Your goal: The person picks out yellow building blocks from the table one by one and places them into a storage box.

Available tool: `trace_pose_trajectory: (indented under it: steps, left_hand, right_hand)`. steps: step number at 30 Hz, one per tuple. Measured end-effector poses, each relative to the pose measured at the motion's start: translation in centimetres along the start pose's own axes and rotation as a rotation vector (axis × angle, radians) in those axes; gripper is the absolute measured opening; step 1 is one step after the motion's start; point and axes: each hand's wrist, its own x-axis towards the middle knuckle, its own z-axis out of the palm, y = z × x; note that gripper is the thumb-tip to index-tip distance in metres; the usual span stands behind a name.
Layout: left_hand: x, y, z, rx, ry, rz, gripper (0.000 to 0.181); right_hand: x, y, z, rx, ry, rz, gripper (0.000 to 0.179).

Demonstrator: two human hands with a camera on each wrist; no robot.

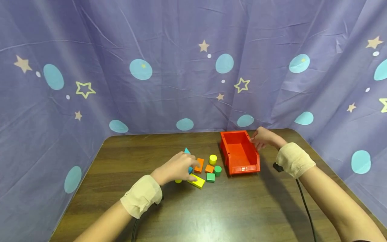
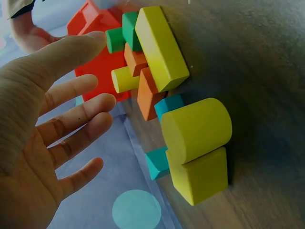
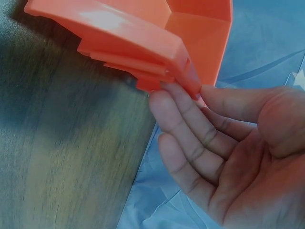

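Observation:
My left hand (image 1: 178, 166) hovers over toy blocks with its fingers spread and nothing held. Nearest to it are a long yellow block (image 1: 198, 183) and a blue block (image 2: 167, 104). In the left wrist view, a large yellow cylinder (image 2: 200, 130) lies against a yellow block (image 2: 202, 177), beside a blue triangular block (image 2: 157, 163). Toward the bin sit two orange blocks (image 1: 200, 164), a small yellow cylinder (image 1: 213, 159), a green cylinder (image 1: 217, 170) and a green block (image 1: 210, 177). My right hand (image 1: 263, 137) pinches the right rim of a red bin (image 1: 239, 153), thumb on top, fingers beneath.
The wooden table (image 1: 193, 215) ends at the back against a purple curtain (image 1: 181, 97) with stars and blue dots. The bin stands near that back edge, right of the blocks. Each wrist wears a beige wrap (image 1: 142, 196) with a black cable (image 1: 306, 205) trailing from it.

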Motion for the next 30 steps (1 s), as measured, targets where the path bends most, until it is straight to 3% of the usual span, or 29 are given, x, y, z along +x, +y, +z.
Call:
trace_pose_trajectory:
  steps: [4,17,30]
  left_hand:
    - [0.2,0.2,0.4,0.019,-0.039,-0.011,0.044]
    - [0.8,0.8,2.1,0.077,-0.123,0.043,0.039]
    - [1.0,1.1,2.4,0.134,-0.173,0.017,0.031]
  right_hand:
    - [0.0,0.0,0.1,0.002,0.003,-0.004,0.026]
    - [0.1,0.3,0.0,0.035,-0.008,0.034,0.025]
    - [0.0,1.5,-0.1,0.218,-0.094,0.098,0.034]
